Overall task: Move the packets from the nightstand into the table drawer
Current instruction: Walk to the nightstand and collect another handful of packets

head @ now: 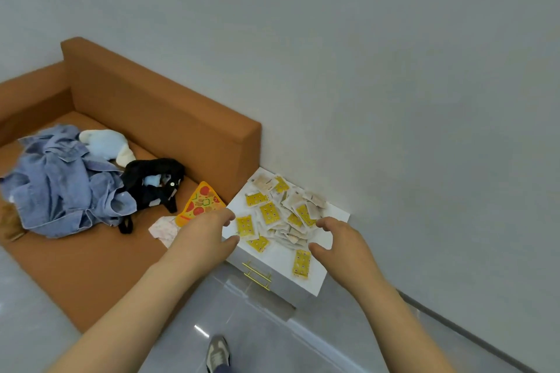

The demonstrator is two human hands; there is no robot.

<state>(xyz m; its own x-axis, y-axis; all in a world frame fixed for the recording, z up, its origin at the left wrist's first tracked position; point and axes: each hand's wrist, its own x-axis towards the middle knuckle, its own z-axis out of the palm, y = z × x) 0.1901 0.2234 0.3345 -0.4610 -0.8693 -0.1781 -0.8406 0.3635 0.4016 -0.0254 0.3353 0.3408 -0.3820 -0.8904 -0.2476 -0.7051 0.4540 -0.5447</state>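
Packets [285,215]: many small flat sachets, some with a yellow printed face up, others pale beige, heaped loosely and overlapping across the middle of the nightstand top.
Left packets [245,225]: two yellow ones lying flat at the left edge of the heap, one nearer than the other.
Lone packet [301,263]: yellow, flat, lengthwise towards the near edge, apart from the heap.
Nightstand [335,215]: low, white, flat top bare at its right and near margins; two gold bar handles [257,274] on its near front.

Orange sofa [151,106] carries a blue denim heap [60,191], black garment [151,188], pale plush toy [106,145] and pizza-slice toy [201,203]. Grey shoe [217,354] on floor.
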